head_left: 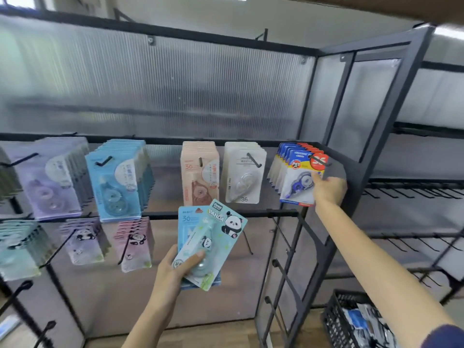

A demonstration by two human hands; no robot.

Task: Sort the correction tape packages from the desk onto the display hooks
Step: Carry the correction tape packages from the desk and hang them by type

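A black metal display rack (334, 136) with ribbed translucent back panels is seen filling most of the view, its hooks loaded in two rows. On the upper row, from the rack's left edge toward its right corner, are hung a stack of lilac correction tape packages (54, 182), a stack of blue ones (118, 179), a stack of peach ones (199, 172), a stack of white ones (243, 172), and a stack of blue-and-red carded packages (298, 172) on the hook (320, 160) nearest the right corner post. On the lower row, toward the left edge, teal panda packages (21, 247), lilac panda packages (84, 241) and pink panda packages (134, 243) are hung. A black plastic crate (336, 320) holding loose packets is seen on the floor at the lower right. The front blue-and-red package is held at its right edge by the right hand (329, 188), its fingers curled and pinching the card, which is threaded on the hook. Two packages are gripped together in the left hand (175, 268) below the peach stack, away from the rack: a mint panda correction tape package (218, 237) in front, tilted to the right, and a blue package marked 36 (187, 222) behind it. The thumb is pressed on the front blister, the other fingers being hidden behind the cards.
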